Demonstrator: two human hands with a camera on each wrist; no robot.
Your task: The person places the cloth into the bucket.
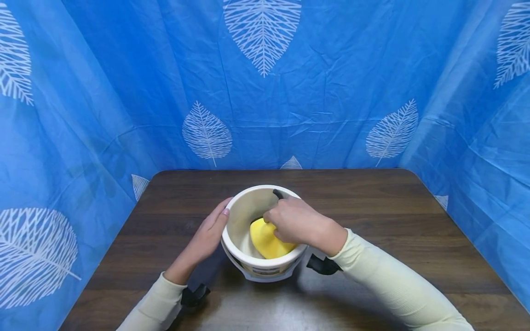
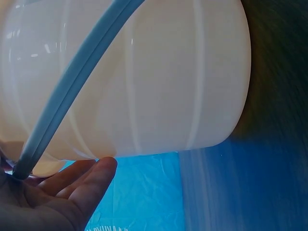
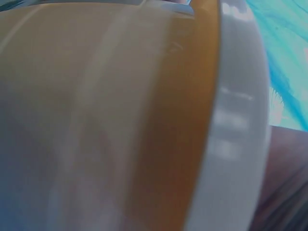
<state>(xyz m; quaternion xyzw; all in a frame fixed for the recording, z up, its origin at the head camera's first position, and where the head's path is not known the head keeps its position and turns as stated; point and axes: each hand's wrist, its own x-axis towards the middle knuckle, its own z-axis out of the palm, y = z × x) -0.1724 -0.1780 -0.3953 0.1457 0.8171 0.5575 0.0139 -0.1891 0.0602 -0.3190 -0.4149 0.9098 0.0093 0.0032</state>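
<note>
A cream bucket [image 1: 248, 214] with a white rim stands on the table. My left hand [image 1: 212, 232] rests along the left outside of it, thumb at the rim; in the left wrist view its fingers [image 2: 96, 180] lie fairly straight against the wall. My right hand [image 1: 296, 221] reaches into the bucket with curled fingers. Below them, inside, shows a smooth yellow thing [image 1: 269, 239], and a black handle end [image 1: 278, 194] sticks out above the fist. The hand hides how the two join; I cannot tell what kind of tool it is.
The bucket's bail handle [image 2: 72, 91] hangs down along its side. Under everything lies a dark wood-grain table [image 1: 372, 207]. A blue curtain [image 1: 323, 92] with white leaf prints surrounds the back and sides. Black straps [image 1: 323, 265] sit at both wrists.
</note>
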